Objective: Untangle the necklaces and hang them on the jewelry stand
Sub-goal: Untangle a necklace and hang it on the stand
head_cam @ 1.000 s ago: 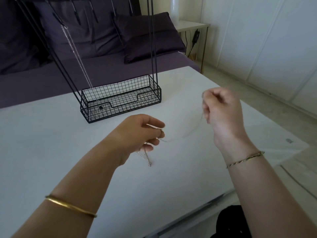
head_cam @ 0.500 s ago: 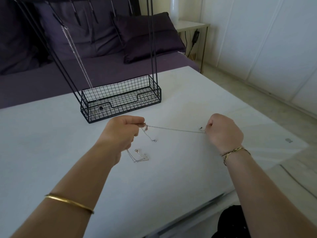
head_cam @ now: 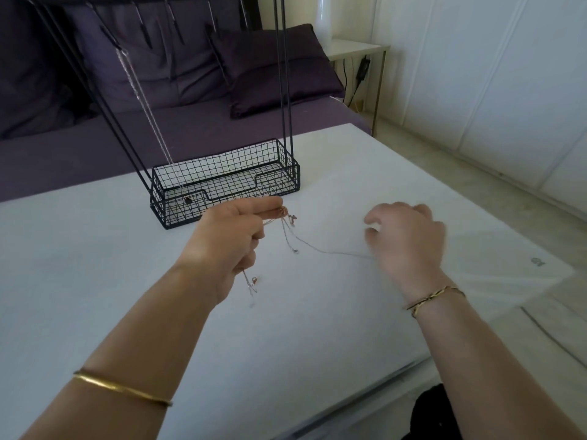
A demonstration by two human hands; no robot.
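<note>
**Item 1, left hand** (head_cam: pixel 228 242). Thumb and forefinger are pressed together on the knot of the tangled necklaces (head_cam: pixel 287 217), and the other fingers are curled under. I read this as the anchor: the knot is lifted off the white table (head_cam: pixel 95 281) so the strands hang free and can be told apart.

**Item 2, tangled necklaces.** The knot sits right at the pinch, at the fingertips.
- A short strand drops straight below the grip and ends in a small ring or clasp.
- The lower strands (head_cam: pixel 251 285) come out beneath the heel of the same hand and dangle to the tabletop, nearer to me than the pinch.

**Item 3, single chain** (head_cam: pixel 330 251). It leaves the knot and sags away from the pinch toward the right hand (head_cam: pixel 409 239), slack and low over the table.

**Item 4, right hand.** It is blurred, knuckles up, with the fingers curled. The chain runs in under it, but I cannot tell whether the fingers are closed on its end. My judgement is that this hand is there to draw one chain out of the knot.

**Item 5, jewelry stand** (head_cam: pixel 228 173). Black wire with a mesh basket base, standing just beyond the left-hand pinch, close enough for hanging. One hung necklace (head_cam: pixel 146 109) is already on a hook, up and beyond the grip, and its pendant reaches down into the basket.

**Status.** I judge the untangling to be unfinished.
</note>
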